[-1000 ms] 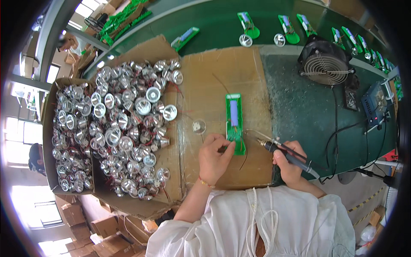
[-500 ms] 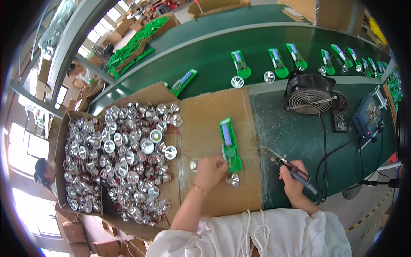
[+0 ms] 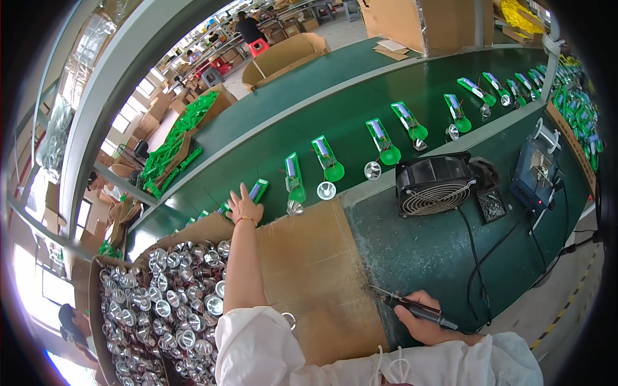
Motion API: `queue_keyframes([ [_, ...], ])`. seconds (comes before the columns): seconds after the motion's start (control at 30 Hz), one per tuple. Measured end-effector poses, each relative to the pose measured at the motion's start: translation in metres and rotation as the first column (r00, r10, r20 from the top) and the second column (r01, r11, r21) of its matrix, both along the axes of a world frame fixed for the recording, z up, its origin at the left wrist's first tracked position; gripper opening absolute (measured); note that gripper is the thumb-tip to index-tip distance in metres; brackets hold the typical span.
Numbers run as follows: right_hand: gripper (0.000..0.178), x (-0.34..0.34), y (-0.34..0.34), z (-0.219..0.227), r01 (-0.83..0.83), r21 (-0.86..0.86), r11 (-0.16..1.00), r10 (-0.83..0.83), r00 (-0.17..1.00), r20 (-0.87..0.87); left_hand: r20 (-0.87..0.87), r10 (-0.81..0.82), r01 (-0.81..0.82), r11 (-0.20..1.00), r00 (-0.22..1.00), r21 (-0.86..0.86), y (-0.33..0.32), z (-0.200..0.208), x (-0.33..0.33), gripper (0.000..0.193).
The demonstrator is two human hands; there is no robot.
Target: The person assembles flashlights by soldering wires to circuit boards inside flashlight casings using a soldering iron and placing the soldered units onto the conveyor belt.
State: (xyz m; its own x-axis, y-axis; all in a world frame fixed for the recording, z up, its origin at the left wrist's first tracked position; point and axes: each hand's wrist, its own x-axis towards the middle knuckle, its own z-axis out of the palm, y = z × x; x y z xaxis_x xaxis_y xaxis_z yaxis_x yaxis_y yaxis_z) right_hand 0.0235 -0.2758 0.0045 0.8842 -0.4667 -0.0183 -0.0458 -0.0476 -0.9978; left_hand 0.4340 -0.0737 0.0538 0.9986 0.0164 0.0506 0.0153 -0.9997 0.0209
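Observation:
My left hand (image 3: 244,207) reaches out over the near edge of the green belt, fingers spread, with nothing visibly gripped. Beside its fingertips lies a green flashlight housing (image 3: 259,190); whether they touch cannot be made out. My right hand (image 3: 420,316) is wrapped round a soldering iron (image 3: 421,311), its tip pointing left over the cardboard sheet (image 3: 302,270). Just right of my left hand, another green housing (image 3: 294,174) with a blue-violet cell lies on the belt, a silver reflector (image 3: 295,207) at its near end. A single reflector (image 3: 290,320) rests on the cardboard by my left sleeve.
Left of the cardboard, a box holds many silver reflectors (image 3: 162,309). More housings with reflectors line the belt (image 3: 270,138). A black fan (image 3: 434,186), a blue soldering station (image 3: 537,177) and trailing cables (image 3: 473,270) occupy the right. Other people sit farther off at left and back.
My left hand has left the housing on the cardboard and stretched forward-left to the belt. The cardboard's housing is gone from there; one now lies on the belt just beyond. The view has shifted.

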Motion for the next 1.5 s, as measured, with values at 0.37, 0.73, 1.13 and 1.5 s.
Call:
queue_keyframes([
  [0.37, 0.018, -0.012, 0.009, -0.011, 0.012, -0.034, 0.999, -0.010, 0.998, 0.062, 0.237, -0.347, 0.391, 0.903, 0.907, -0.175, -0.006, 0.029, -0.079, 0.060],
  [0.73, 0.012, 0.003, 0.005, 0.008, 0.018, 0.075, 0.997, -0.027, 0.993, 0.112, 0.090, -0.369, 0.366, 0.805, 0.925, -0.467, 0.015, 0.003, -0.353, 0.072],
  [1.13, 0.020, -0.010, 0.010, 0.001, 0.040, 0.109, 0.993, -0.057, 0.986, 0.157, 0.383, -0.426, 0.402, 0.904, 0.820, 0.146, 0.081, 0.012, -0.353, 0.016],
  [1.5, 0.013, -0.031, 0.019, 0.017, -0.117, -0.004, 0.993, 0.115, 0.969, 0.220, -0.041, -0.177, 0.057, 0.516, 0.983, -0.855, 0.064, 0.000, -0.367, 0.015],
])
